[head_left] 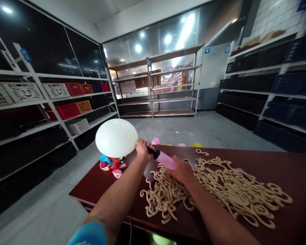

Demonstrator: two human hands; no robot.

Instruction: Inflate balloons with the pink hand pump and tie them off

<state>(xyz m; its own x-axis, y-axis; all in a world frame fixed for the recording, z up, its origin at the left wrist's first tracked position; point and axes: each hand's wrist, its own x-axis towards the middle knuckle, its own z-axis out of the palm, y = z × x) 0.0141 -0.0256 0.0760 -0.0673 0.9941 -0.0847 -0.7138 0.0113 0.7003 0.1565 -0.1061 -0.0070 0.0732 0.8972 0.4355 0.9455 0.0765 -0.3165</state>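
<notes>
A large inflated white balloon (116, 137) sits at the left, above the table. My left hand (143, 148) is closed around its neck, where it meets the black nozzle end of a hand balloon pump (165, 160). The pump's barrel is pink, and my right hand (182, 169) wraps round its other end. How far the neck goes over the nozzle is hidden by my left fingers. Uninflated balloons (114, 165) in several colours lie in a pile under the white one, near the table's left end.
Tangled beige curly strands (168, 190) cover much of the dark red table (91, 185), with another heap (234, 187) to the right. Pink balloons (155, 141) and a yellow balloon (197, 145) show beyond the far edge. Shelves with crates (73, 89) line the walls.
</notes>
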